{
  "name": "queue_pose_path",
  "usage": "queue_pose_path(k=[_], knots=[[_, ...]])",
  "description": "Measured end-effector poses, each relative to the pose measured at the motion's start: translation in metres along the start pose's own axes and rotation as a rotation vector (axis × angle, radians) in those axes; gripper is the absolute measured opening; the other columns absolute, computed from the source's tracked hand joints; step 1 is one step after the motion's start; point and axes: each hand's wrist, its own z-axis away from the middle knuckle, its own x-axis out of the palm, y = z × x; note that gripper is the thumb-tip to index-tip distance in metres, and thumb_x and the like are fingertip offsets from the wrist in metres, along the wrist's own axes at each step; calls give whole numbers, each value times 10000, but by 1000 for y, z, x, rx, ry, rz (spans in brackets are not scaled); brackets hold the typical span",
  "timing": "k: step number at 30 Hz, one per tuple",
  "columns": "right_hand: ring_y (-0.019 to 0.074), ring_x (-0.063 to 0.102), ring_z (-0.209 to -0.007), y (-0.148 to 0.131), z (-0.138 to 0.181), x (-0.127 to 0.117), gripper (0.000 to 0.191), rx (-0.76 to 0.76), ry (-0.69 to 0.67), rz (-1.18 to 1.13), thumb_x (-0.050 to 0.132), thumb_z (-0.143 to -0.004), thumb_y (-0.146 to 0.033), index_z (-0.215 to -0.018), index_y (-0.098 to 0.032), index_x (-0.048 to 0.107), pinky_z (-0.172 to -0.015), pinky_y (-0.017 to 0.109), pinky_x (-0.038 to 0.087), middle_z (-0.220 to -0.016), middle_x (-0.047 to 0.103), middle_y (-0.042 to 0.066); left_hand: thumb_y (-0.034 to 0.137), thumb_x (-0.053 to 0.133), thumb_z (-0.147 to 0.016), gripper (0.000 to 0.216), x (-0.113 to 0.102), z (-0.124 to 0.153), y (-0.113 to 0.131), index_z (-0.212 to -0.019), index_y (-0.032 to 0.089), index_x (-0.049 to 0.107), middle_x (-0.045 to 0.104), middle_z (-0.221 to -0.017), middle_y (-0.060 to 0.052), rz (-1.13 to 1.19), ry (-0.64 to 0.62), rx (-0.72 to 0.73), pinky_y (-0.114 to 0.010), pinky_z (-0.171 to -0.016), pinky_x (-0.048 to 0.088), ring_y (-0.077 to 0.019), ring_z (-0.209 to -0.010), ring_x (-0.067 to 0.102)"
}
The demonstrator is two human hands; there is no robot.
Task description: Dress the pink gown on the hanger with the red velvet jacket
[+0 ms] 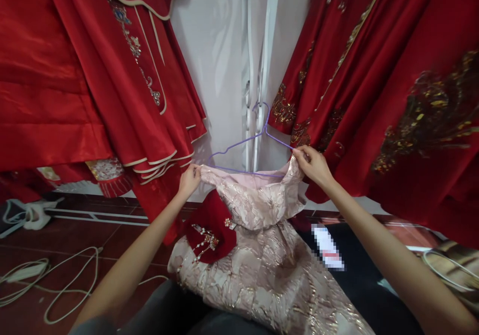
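Note:
A pale pink brocade dress (262,255) with a red embroidered bow (209,230) hangs between my arms and drapes down onto my lap. A purple wire hanger (247,143) sits at its neckline, hook pointing up. My left hand (189,179) is closed on the dress's left shoulder edge. My right hand (312,164) pinches the right shoulder of the dress together with the hanger's right end.
Red embroidered gowns hang on the left (93,76) and on the right (392,100). A white wall with a vertical rail (258,51) stands behind. White cables (48,280) lie on the dark red floor at the left. More cable (449,270) lies at the right.

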Motion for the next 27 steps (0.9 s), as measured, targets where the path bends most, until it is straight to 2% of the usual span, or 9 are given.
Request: queue_pose_path(k=[4,9,14,20,27], knots=[[226,625,-875,2,-1,1,350,-1,1,9,387,-916,-477,-896,-217,620,-772,316,442,-938,692,70,312,384,-913,265,3,3,2,-1051,214,588,712,-1009,-76,-69,-20,-45,-285,-803,452,-232,-966,656],[230,620,-884,3,-2,2,351,14,3,27,401,-907,-489,-901,-216,622,-780,323,440,-943,688,72,330,365,-924,295,-1,-2,8,-1051,219,607,712,-1019,-57,-86,57,31,-274,-835,444,-211,-960,654],[231,621,-874,3,-3,0,358,1,-19,22,384,-912,-489,-901,-223,623,-772,318,445,-934,690,73,347,399,-904,297,-3,-14,19,-1019,228,646,720,-1012,-40,-74,48,29,-264,-826,455,-201,-954,656],[230,616,-856,3,-3,-2,338,-19,4,53,399,-911,-476,-894,-221,620,-763,315,441,-890,679,69,301,466,-827,280,-10,-22,37,-964,223,697,727,-994,-94,-168,-12,-74,-364,-835,468,-289,-978,655],[216,622,-826,1,-2,-1,311,-31,4,15,412,-913,-454,-883,-219,613,-751,304,439,-884,680,60,279,465,-814,289,-10,-11,21,-966,240,707,719,-1037,-95,-172,-55,-174,-439,-891,440,-314,-1041,628]])
